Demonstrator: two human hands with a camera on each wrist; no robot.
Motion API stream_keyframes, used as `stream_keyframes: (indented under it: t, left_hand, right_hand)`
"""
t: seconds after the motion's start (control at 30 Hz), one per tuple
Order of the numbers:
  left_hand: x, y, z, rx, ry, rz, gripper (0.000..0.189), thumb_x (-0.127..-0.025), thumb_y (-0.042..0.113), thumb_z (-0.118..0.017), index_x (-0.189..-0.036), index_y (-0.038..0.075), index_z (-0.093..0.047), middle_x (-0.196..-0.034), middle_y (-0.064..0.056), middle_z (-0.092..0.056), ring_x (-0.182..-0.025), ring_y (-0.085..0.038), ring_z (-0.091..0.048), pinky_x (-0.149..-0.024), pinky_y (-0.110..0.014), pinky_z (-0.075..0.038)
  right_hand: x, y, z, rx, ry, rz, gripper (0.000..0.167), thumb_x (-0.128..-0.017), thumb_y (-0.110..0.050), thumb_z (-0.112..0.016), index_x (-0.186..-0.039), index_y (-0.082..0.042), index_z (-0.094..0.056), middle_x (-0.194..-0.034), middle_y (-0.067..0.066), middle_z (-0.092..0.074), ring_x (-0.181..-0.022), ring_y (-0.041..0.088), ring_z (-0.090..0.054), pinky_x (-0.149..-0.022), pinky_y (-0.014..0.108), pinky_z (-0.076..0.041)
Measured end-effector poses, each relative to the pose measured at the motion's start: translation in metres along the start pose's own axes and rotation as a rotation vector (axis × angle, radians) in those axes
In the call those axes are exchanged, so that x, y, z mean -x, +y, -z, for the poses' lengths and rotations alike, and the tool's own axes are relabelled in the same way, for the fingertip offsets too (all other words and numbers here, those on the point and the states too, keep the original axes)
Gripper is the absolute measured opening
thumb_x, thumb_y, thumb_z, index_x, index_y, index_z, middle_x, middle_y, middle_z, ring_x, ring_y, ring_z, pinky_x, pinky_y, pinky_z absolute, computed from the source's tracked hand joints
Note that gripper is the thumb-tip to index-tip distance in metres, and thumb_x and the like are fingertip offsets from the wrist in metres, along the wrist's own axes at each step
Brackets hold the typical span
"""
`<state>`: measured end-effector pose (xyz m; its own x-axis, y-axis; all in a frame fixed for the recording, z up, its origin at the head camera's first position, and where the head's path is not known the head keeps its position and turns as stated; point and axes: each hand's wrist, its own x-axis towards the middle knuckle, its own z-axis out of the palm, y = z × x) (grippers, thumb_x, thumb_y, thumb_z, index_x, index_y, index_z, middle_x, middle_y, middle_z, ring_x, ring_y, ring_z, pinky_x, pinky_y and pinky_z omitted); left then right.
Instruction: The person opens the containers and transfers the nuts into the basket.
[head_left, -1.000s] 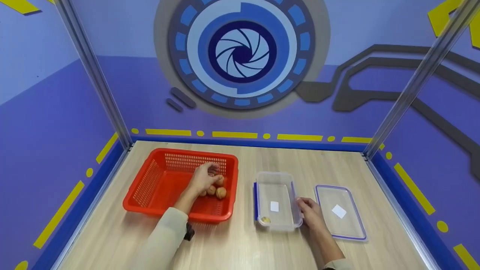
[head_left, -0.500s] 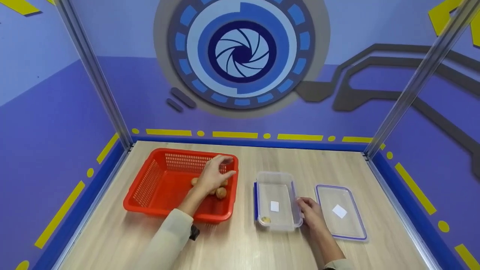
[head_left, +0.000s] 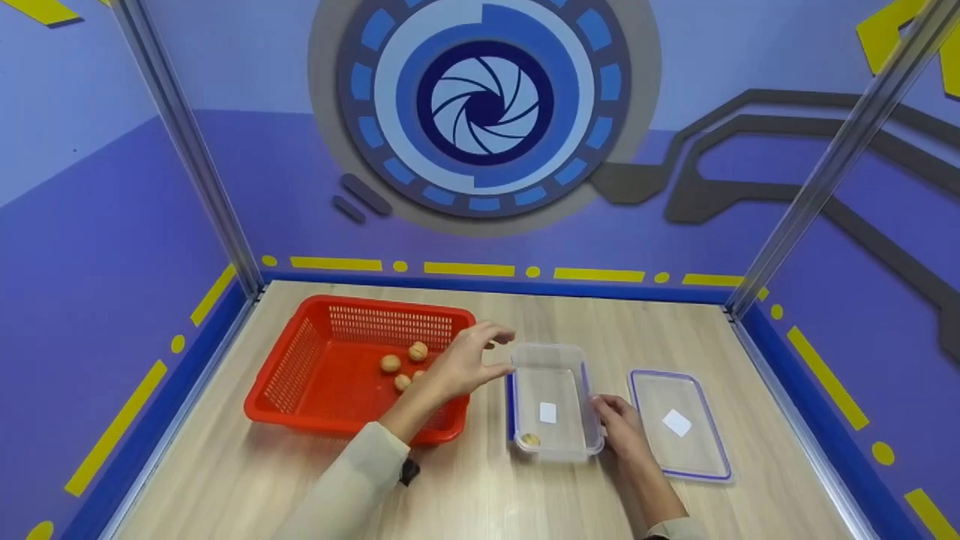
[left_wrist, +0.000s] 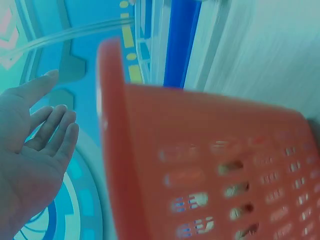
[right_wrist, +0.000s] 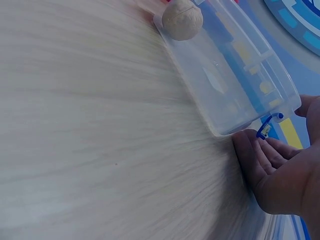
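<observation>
My left hand (head_left: 469, 364) hovers over the right rim of a red plastic basket (head_left: 315, 390), its thumb and fingers apart. No object shows between them, and in the left wrist view the palm (left_wrist: 30, 170) faces the camera with the fingers slightly bent. Inside the basket lie several walnuts (head_left: 390, 364), some partly hidden by my wrist. My right hand (head_left: 624, 431) holds the right side of a clear food container (head_left: 555, 386), thumb and fingers about its edge near a blue-trimmed clip (right_wrist: 270, 125). A single walnut (head_left: 530, 439) sits in its near left corner.
The container's clear lid (head_left: 681, 442), edged in blue-purple, lies flat on the wooden table (head_left: 480, 487) to the right of my right hand. Decorated blue and purple panels with metal posts (head_left: 187, 150) enclose the table's back and sides.
My left hand has moved right from above the walnuts, over the basket's rim towards the container, uncovering some walnuts. My right hand and the container have stayed in place.
</observation>
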<state>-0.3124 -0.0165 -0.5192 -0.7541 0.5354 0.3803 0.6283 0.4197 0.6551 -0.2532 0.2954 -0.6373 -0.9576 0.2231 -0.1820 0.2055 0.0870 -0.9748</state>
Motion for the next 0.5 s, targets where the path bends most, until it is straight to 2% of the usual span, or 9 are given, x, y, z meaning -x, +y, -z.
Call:
stream_keyframes:
  t: [0.27, 0.4, 0.5]
  left_hand:
    - [0.002, 0.010, -0.022, -0.078, -0.138, 0.014, 0.046, -0.096, 0.025, -0.081, -0.137, 0.010, -0.066, -0.131, -0.004, -0.068, -0.119, -0.018, -0.065, -0.103, -0.029, -0.054]
    - [0.004, 0.012, -0.030, -0.085, -0.183, 0.019, 0.046, -0.096, 0.029, -0.081, -0.137, 0.013, -0.067, -0.132, -0.002, -0.068, -0.119, -0.018, -0.065, -0.103, -0.029, -0.054]
    - [0.004, 0.014, -0.035, -0.100, -0.246, 0.034, 0.046, -0.096, 0.030, -0.081, -0.137, 0.015, -0.067, -0.131, 0.000, -0.069, -0.119, -0.016, -0.065, -0.104, -0.029, -0.053]
  right_hand:
    - [0.000, 0.002, 0.000, 0.010, 0.009, 0.000, 0.043, -0.108, -0.027, -0.063, -0.132, 0.008, -0.058, -0.126, 0.018, -0.061, -0.116, 0.033, -0.056, -0.086, 0.039, -0.053]
    - [-0.001, 0.002, -0.001, 0.003, 0.024, 0.017, 0.039, -0.106, -0.023, -0.064, -0.128, 0.009, -0.060, -0.118, 0.015, -0.063, -0.110, 0.030, -0.057, -0.082, 0.036, -0.052]
    - [-0.002, 0.003, 0.000, -0.005, 0.022, 0.015, 0.037, -0.106, -0.023, -0.064, -0.126, 0.008, -0.061, -0.116, 0.014, -0.062, -0.108, 0.029, -0.056, -0.079, 0.036, -0.053]
